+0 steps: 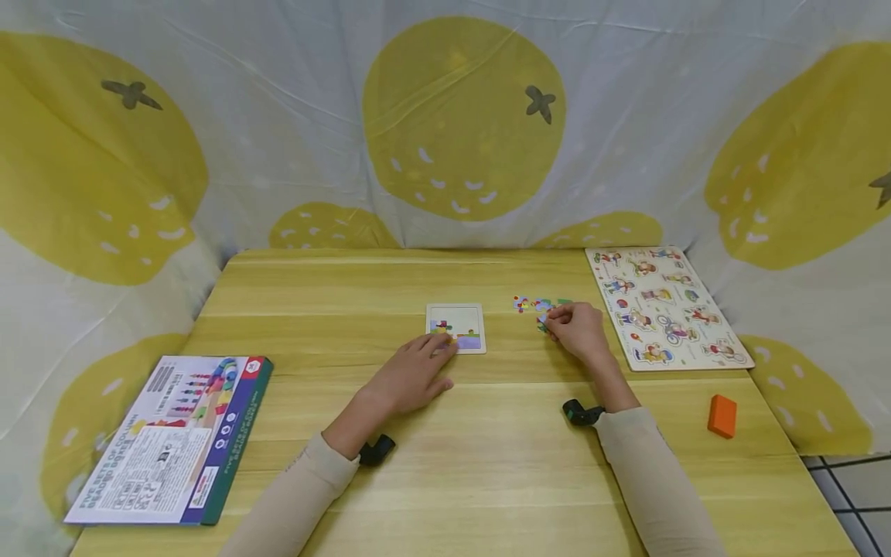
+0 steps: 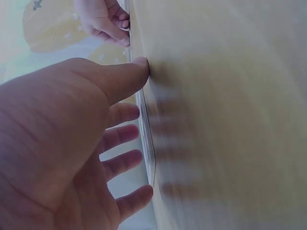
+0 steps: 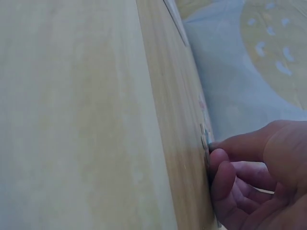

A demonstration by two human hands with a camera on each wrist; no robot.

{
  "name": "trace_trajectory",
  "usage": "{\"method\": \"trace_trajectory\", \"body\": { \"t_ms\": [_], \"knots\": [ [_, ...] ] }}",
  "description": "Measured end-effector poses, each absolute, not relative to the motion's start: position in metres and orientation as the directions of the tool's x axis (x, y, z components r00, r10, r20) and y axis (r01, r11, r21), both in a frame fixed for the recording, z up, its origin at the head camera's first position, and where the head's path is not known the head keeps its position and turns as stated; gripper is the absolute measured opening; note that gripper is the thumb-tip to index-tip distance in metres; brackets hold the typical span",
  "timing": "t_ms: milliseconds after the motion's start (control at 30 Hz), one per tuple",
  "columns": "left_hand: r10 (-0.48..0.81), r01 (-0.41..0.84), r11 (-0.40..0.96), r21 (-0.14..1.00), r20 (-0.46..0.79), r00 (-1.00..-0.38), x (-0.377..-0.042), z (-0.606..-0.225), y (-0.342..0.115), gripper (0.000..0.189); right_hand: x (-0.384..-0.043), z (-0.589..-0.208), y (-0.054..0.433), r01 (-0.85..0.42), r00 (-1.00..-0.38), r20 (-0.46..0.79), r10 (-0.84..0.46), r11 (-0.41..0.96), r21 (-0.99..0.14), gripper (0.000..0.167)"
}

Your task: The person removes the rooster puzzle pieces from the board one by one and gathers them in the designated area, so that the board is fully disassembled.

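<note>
Wooden table [image 1: 487, 464] — bears everything listed. Small puzzle tray [image 1: 465, 317] — its near-left corner under the left hand [image 1: 411, 375], whose fingers lie straight, steadying it; best kept flat. Loose pieces [image 1: 532, 304] — just beyond the right hand [image 1: 576, 329], fingertips pinching one piece [image 1: 541, 322]; lift it cleanly and turn it to match the gap.

Two puzzle boards [image 1: 455, 327] [image 1: 664, 305], one game box [image 1: 174, 437], one orange block [image 1: 722, 415], two hands [image 1: 411, 375] [image 1: 576, 327].
</note>
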State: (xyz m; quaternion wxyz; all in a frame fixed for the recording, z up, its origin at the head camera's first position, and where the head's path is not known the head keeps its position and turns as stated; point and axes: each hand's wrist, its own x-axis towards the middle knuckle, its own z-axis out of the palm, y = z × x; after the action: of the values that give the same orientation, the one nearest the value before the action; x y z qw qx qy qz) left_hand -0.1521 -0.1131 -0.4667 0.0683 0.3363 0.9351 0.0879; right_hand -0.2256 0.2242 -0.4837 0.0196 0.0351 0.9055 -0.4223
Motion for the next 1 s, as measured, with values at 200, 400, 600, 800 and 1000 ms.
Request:
{"method": "trace_trajectory", "body": {
  "t_ms": [200,400,600,800,1000],
  "knots": [
    [0.650,0.624,0.753,0.211,-0.086,-0.755,-0.145,-0.463,-0.113,0.067,-0.224,-0.484,0.227,0.043,-0.999,-0.029,0.033,0.619,-0.784,0.017],
    [0.660,0.622,0.744,0.244,-0.120,-0.742,-0.141,-0.465,-0.114,0.074,-0.224,-0.482,0.222,-0.023,-1.000,0.021,-0.011,0.600,-0.799,0.022],
    [0.630,0.597,0.770,0.224,-0.120,-0.767,-0.138,-0.466,-0.118,0.073,-0.224,-0.482,0.200,-0.111,-0.992,0.052,-0.115,0.598,-0.793,0.026],
    [0.617,0.584,0.781,0.223,-0.120,-0.778,-0.138,-0.465,-0.122,0.073,-0.225,-0.485,0.171,-0.165,-0.976,0.057,-0.208,0.549,-0.820,0.024],
    [0.625,0.591,0.773,0.230,-0.117,-0.772,-0.138,-0.464,-0.121,0.073,-0.229,-0.486,0.141,-0.212,-0.953,0.061,-0.297,0.508,-0.835,0.024]
  ]
}}
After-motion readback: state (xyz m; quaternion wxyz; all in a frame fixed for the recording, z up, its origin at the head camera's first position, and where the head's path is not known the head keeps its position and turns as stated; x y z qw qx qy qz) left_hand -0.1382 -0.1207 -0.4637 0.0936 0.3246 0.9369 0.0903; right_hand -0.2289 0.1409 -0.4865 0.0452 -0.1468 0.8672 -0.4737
